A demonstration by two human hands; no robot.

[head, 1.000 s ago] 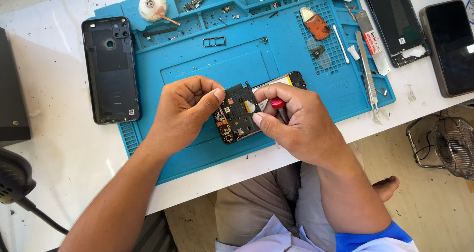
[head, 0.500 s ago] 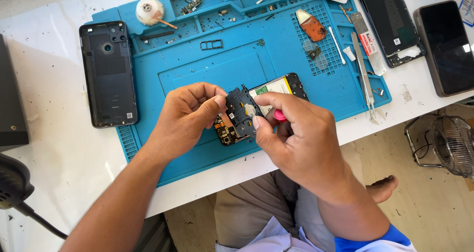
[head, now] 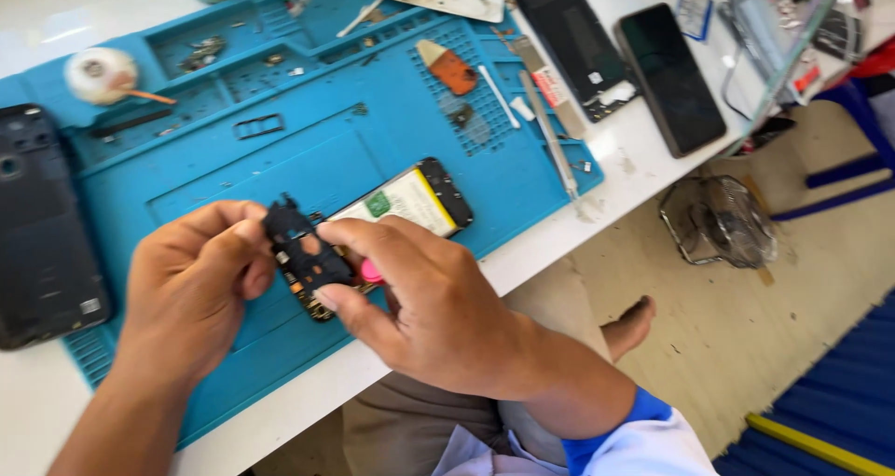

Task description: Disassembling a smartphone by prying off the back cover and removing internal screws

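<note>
An opened phone (head: 424,196) with its battery showing lies on a blue work mat (head: 373,131). My left hand (head: 191,285) pinches the left side of a black inner cover piece (head: 303,250) lifted off the phone's upper end. My right hand (head: 424,303) grips the same black piece from the right, with a small pink tool (head: 372,271) tucked under its fingers. Part of the phone's board is hidden below the hands.
A black phone back cover (head: 37,243) lies at the mat's left. An orange pick (head: 452,68), tweezers (head: 550,136) and small parts sit on the mat. Two dark phones (head: 671,75) lie at the white table's right edge. Below the table stands a wire basket (head: 718,220).
The black cover piece has come up off the phone and is held higher between both hands. The camera view has swung to the right and closer.
</note>
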